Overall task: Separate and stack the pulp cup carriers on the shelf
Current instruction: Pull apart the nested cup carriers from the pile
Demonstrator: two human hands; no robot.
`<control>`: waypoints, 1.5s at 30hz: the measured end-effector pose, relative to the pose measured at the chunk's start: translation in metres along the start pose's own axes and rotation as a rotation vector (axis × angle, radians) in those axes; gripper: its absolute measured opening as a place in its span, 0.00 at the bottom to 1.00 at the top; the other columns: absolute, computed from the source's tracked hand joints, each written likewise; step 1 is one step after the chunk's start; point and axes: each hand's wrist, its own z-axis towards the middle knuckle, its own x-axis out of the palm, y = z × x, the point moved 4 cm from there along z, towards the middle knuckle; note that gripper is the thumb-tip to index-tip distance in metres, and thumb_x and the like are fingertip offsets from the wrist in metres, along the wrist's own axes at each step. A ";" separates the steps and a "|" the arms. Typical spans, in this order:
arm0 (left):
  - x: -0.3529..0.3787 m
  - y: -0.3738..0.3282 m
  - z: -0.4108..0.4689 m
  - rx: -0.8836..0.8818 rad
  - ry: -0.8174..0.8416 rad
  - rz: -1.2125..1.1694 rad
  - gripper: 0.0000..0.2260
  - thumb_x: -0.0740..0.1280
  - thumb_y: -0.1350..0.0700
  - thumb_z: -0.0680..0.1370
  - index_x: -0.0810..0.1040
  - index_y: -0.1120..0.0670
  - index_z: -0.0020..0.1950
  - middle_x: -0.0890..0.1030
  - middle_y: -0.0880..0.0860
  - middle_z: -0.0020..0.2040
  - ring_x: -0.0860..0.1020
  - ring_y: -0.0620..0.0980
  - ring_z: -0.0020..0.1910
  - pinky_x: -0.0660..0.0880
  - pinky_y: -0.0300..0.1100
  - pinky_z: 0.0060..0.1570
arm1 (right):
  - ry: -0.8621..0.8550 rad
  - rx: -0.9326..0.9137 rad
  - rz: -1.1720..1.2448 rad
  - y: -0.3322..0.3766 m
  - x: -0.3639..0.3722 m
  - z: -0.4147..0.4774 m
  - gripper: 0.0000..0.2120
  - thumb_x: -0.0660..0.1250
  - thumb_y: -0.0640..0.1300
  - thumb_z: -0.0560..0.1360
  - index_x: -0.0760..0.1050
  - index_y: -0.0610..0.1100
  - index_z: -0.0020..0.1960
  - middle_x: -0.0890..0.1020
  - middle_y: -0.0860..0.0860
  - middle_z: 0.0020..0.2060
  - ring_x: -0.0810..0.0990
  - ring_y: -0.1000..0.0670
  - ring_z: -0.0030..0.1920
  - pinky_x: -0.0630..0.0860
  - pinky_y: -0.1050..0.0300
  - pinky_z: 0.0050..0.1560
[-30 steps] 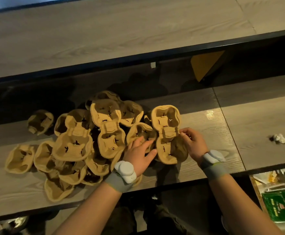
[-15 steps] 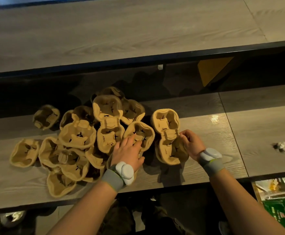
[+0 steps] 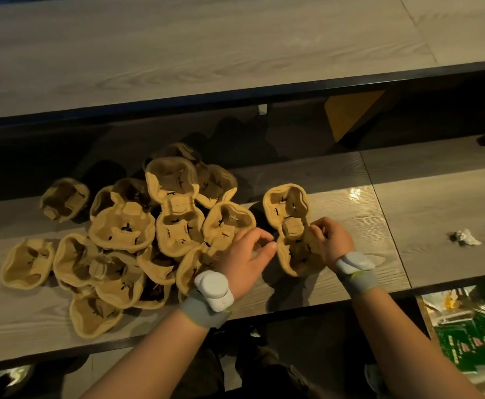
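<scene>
The right hand [image 3: 332,244] covers one side of the cup carrier [image 3: 291,226] it holds. The pile of carriers [image 3: 137,240] hides the ones at the bottom. The green packets [image 3: 477,332] are cut off at the edge, their words too blurry to read.

You're working in dim, warm light; a small glare spot sits on the shelf [image 3: 354,194] right of the carrier pile [image 3: 137,237], deep shadow behind it, edges bowed and soft
</scene>
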 end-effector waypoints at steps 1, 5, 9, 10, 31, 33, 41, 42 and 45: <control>0.015 0.001 -0.001 -0.052 0.080 -0.120 0.16 0.59 0.39 0.77 0.75 0.44 0.60 0.77 0.43 0.57 0.77 0.42 0.56 0.75 0.41 0.52 | -0.007 0.033 -0.017 -0.004 0.001 0.000 0.05 0.67 0.48 0.78 0.79 0.48 0.49 0.76 0.46 0.47 0.77 0.45 0.43 0.77 0.49 0.47; 0.065 0.020 0.003 -0.256 0.220 -0.284 0.26 0.58 0.37 0.78 0.64 0.43 0.74 0.69 0.49 0.73 0.68 0.49 0.72 0.67 0.51 0.70 | 0.027 0.096 0.013 -0.015 0.007 -0.003 0.03 0.68 0.50 0.77 0.78 0.52 0.49 0.74 0.47 0.49 0.76 0.51 0.41 0.72 0.56 0.43; 0.080 0.031 0.011 -0.334 0.163 -0.297 0.29 0.58 0.36 0.78 0.59 0.43 0.77 0.60 0.49 0.78 0.60 0.49 0.76 0.59 0.52 0.75 | 0.045 0.102 0.116 -0.012 0.010 -0.005 0.04 0.68 0.48 0.77 0.77 0.52 0.43 0.81 0.51 0.41 0.77 0.55 0.39 0.71 0.60 0.35; 0.080 0.032 0.011 -0.340 0.157 -0.286 0.29 0.57 0.36 0.78 0.59 0.43 0.77 0.59 0.49 0.79 0.59 0.49 0.76 0.58 0.52 0.75 | 0.051 0.100 0.144 -0.010 0.012 -0.006 0.05 0.68 0.47 0.77 0.76 0.51 0.43 0.81 0.52 0.39 0.78 0.54 0.40 0.73 0.58 0.36; -0.093 0.059 -0.021 -0.255 -0.300 -0.180 0.22 0.54 0.41 0.82 0.67 0.46 0.74 0.70 0.45 0.70 0.67 0.46 0.70 0.63 0.42 0.69 | 0.352 0.150 0.562 0.109 0.063 -0.027 0.16 0.62 0.54 0.80 0.79 0.41 0.47 0.83 0.46 0.37 0.84 0.47 0.32 0.76 0.57 0.29; -0.090 0.067 -0.013 -0.292 -0.222 -0.200 0.24 0.53 0.39 0.81 0.66 0.47 0.74 0.71 0.49 0.72 0.69 0.50 0.71 0.63 0.51 0.72 | 0.377 0.193 0.643 0.111 0.067 -0.032 0.16 0.63 0.50 0.80 0.78 0.36 0.49 0.82 0.45 0.37 0.86 0.44 0.35 0.77 0.56 0.29; -0.084 0.062 -0.004 -0.321 -0.144 -0.337 0.29 0.53 0.35 0.78 0.65 0.48 0.75 0.79 0.50 0.64 0.76 0.49 0.63 0.70 0.47 0.63 | 0.401 0.153 0.691 0.124 0.061 -0.033 0.12 0.59 0.47 0.82 0.76 0.43 0.47 0.79 0.46 0.36 0.79 0.49 0.35 0.76 0.56 0.34; -0.084 0.060 -0.004 -0.309 -0.157 -0.340 0.28 0.54 0.35 0.79 0.66 0.47 0.75 0.78 0.49 0.66 0.74 0.48 0.65 0.67 0.49 0.67 | 0.397 0.151 0.709 0.124 0.057 -0.031 0.12 0.59 0.48 0.82 0.77 0.42 0.47 0.80 0.46 0.37 0.79 0.48 0.38 0.77 0.53 0.39; -0.090 0.055 -0.004 -0.289 -0.192 -0.330 0.29 0.53 0.33 0.77 0.66 0.45 0.75 0.70 0.48 0.73 0.67 0.48 0.71 0.61 0.52 0.73 | 0.442 0.143 0.747 0.125 0.045 -0.028 0.14 0.58 0.49 0.82 0.78 0.42 0.49 0.82 0.44 0.43 0.80 0.46 0.44 0.77 0.48 0.46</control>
